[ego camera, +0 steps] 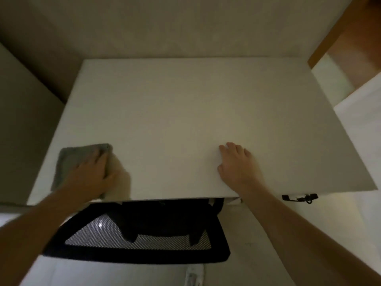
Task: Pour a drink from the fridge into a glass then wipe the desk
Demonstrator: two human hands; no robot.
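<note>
Desk (pixel 185 112): white top, fills most of your view, back edge against the wall.
Chair (pixel 144 240): black mesh-back office chair, tucked under the near edge.
Cloth (pixel 76 155): grey, folded, flat on the desk's near-left corner.
Left hand (pixel 92 174): palm down, pressing on that cloth, fingers spread over it.
Right hand (pixel 239 164): flat on bare desk near the front edge, fingers loosely open, holding nothing.

cloth (pixel 80 162) on desk (pixel 185 110) left, chair (pixel 144 234) before
</note>
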